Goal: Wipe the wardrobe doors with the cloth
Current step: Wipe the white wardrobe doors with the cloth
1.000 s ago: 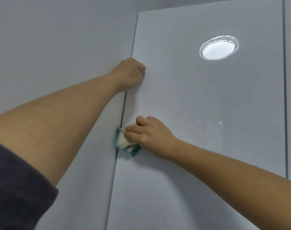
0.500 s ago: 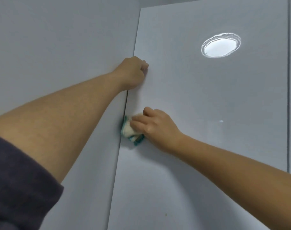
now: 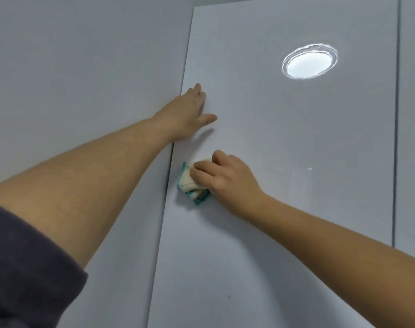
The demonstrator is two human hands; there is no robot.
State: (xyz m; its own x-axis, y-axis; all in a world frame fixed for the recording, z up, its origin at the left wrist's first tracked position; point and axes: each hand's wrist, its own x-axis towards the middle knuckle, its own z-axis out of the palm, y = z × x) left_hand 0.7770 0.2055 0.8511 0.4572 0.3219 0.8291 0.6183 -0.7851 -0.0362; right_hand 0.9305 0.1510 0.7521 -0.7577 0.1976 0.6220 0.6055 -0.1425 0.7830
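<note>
From the head camera, the left hand (image 3: 190, 112) lies flat with straight fingers against the glossy wardrobe door (image 3: 284, 209), near its left edge. Below it, the right hand (image 3: 227, 179) curls its fingers round a bunched teal-edged cloth (image 3: 192, 188), pressing it on the door.

One head-worn, wide-angle view, set close to the door (image 3: 284, 221) - near enough that both outstretched arms reach it. It faces the panel squarely and tilts upward: the door's side edges lean inward toward the top, and its top edge shows just under the frame's upper border. The left hand (image 3: 185, 114) and the right hand (image 3: 227, 181) with the cloth (image 3: 190, 183) sit mid-frame - a sleeve (image 3: 24, 268) fills the bottom-left corner.
</note>
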